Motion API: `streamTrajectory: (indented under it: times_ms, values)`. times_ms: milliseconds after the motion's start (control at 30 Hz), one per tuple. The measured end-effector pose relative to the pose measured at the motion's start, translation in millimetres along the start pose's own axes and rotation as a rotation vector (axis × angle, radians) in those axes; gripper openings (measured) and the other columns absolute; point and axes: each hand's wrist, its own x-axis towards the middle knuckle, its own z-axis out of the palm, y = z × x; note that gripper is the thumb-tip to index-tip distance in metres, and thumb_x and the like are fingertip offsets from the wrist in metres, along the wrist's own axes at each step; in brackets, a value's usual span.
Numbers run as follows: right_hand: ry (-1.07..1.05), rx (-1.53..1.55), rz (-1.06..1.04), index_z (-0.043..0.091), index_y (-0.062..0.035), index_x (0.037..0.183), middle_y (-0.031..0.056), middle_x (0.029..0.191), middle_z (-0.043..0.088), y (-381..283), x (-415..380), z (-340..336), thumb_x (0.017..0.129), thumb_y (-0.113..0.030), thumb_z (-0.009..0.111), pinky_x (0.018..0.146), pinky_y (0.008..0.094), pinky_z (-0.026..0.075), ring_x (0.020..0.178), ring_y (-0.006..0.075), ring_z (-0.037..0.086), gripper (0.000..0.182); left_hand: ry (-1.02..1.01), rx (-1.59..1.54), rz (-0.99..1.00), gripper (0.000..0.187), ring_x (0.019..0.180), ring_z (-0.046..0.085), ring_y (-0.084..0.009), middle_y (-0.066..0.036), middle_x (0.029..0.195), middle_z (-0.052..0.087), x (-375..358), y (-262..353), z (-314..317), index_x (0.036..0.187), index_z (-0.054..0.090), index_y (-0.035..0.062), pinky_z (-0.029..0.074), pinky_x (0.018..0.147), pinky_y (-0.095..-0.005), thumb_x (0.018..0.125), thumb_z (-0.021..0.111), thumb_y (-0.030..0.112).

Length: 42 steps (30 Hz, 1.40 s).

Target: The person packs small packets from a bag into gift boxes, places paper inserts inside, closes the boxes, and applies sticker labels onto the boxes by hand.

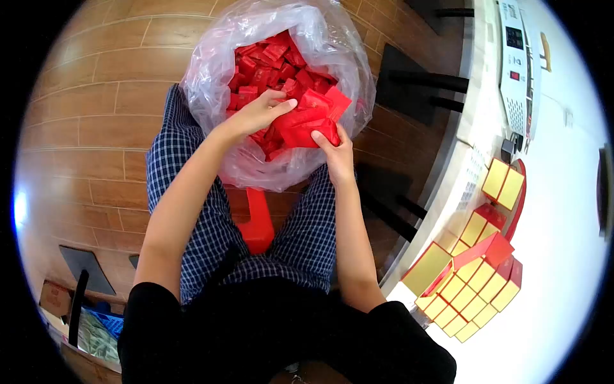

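Observation:
Just above a clear plastic bag [214, 57] full of small red packets [262, 73], both hands are on a red pouch [297, 127]. My right hand [336, 146] grips its right end, thumb on top and fingers underneath. My left hand [263, 110] is at the upper left of the pouch, thumb against its edge and fingers bent; whether they pinch it is hard to tell. A red flap stands up at the pouch's upper right. The bag stands open between the knees.
On the white table [550, 256] at the right are stacked red and gold boxes [473, 288], with more boxes [502, 184] near a white machine [515, 70]. Dark table or chair legs [428, 80] stand right of the bag. A red seat [257, 224] shows between the legs.

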Motion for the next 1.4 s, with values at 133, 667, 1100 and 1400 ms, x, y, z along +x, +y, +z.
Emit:
streamTrajectory:
  times_ms: [133, 667, 1100, 1400]
  values:
    - [0.137, -0.383, -0.449, 0.062, -0.0004, 0.098, 0.0125, 0.107, 0.058, -17.1, -18.8, 14.2, 0.074, -0.012, 0.078, 0.088, 0.0337, 0.045, 0.095, 0.0243, 0.058, 0.031, 0.116, -0.404, -0.24, 0.096, 0.134, 0.032, -0.0353, -0.018, 0.15, 0.024, -30.3, 1.7, 22.4, 0.149, 0.013, 0.0097, 0.03, 0.107, -0.0509, 0.084, 0.052, 0.069]
    - [0.173, 0.064, -0.173, 0.061, 0.0027, 0.11, 0.009, 0.104, 0.064, -18.8, -56.7, 24.7, 0.088, -0.028, 0.069, 0.089, 0.0314, 0.045, 0.095, 0.0181, 0.059, 0.038, 0.547, -0.959, 0.011, 0.034, 0.094, 0.063, -0.0197, -0.005, 0.11, 0.059, -23.0, -41.5, 6.3, 0.122, 0.046, 0.0118, 0.053, 0.077, -0.0338, 0.091, 0.058, 0.014]
    - [-0.193, 0.647, 0.609, 0.046, -0.0111, 0.129, 0.0146, 0.122, 0.053, -10.8, -64.5, 37.0, 0.095, -0.043, 0.048, 0.082, 0.0434, 0.049, 0.107, 0.0292, 0.055, 0.047, 0.183, -0.182, 0.647, 0.094, 0.132, 0.035, -0.0216, -0.011, 0.144, 0.034, -61.8, -15.2, 49.2, 0.149, 0.02, 0.0125, 0.029, 0.111, -0.0363, 0.076, 0.078, 0.016]
    - [-0.392, 0.455, 0.574, 0.047, -0.0094, 0.126, 0.0106, 0.109, 0.06, 2.4, -56.6, 17.3, 0.095, -0.024, 0.055, 0.071, 0.0335, 0.052, 0.088, 0.0242, 0.061, 0.036, 0.276, -0.528, 0.471, 0.056, 0.101, 0.063, -0.0207, -0.015, 0.123, 0.055, -72.0, 7.2, 43.0, 0.138, 0.031, 0.0101, 0.049, 0.089, -0.0348, 0.092, 0.061, 0.021]
